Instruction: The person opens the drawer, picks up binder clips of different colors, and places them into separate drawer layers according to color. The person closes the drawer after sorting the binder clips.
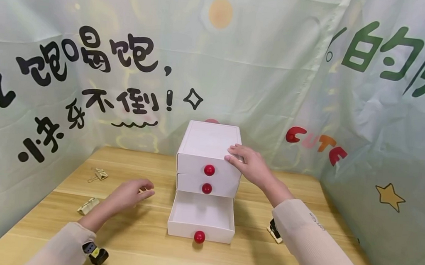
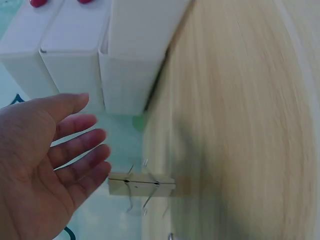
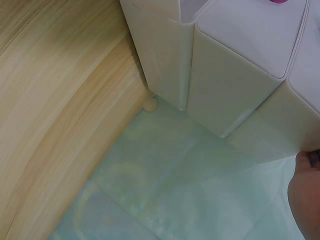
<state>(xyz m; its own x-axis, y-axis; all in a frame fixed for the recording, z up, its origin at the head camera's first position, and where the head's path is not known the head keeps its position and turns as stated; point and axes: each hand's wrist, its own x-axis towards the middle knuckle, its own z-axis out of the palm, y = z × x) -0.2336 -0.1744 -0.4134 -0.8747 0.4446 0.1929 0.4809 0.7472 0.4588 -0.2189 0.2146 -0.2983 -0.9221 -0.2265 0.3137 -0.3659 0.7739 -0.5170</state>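
A white three-drawer box (image 1: 212, 138) with round red knobs stands on the wooden table. Its bottom drawer (image 1: 201, 229) is pulled out and shows a bare white floor; the upper two are closed. My right hand (image 1: 251, 164) rests on the box's top right edge, fingers over the top. In the right wrist view, only part of that hand (image 3: 306, 190) shows, against the box's side. To the left of the box, my left hand (image 1: 129, 194) hovers above the table with relaxed fingers, holding nothing. The left wrist view shows its palm (image 2: 55, 155) beside the drawers, apart from them.
Two gold binder clips, a farther clip (image 1: 100, 174) and a nearer clip (image 1: 88, 206), lie on the table's left side. A small black and cream object (image 1: 275, 231) is partly hidden by my right sleeve. Printed cloth (image 1: 264, 49) hangs behind and beside the table (image 1: 143, 247).
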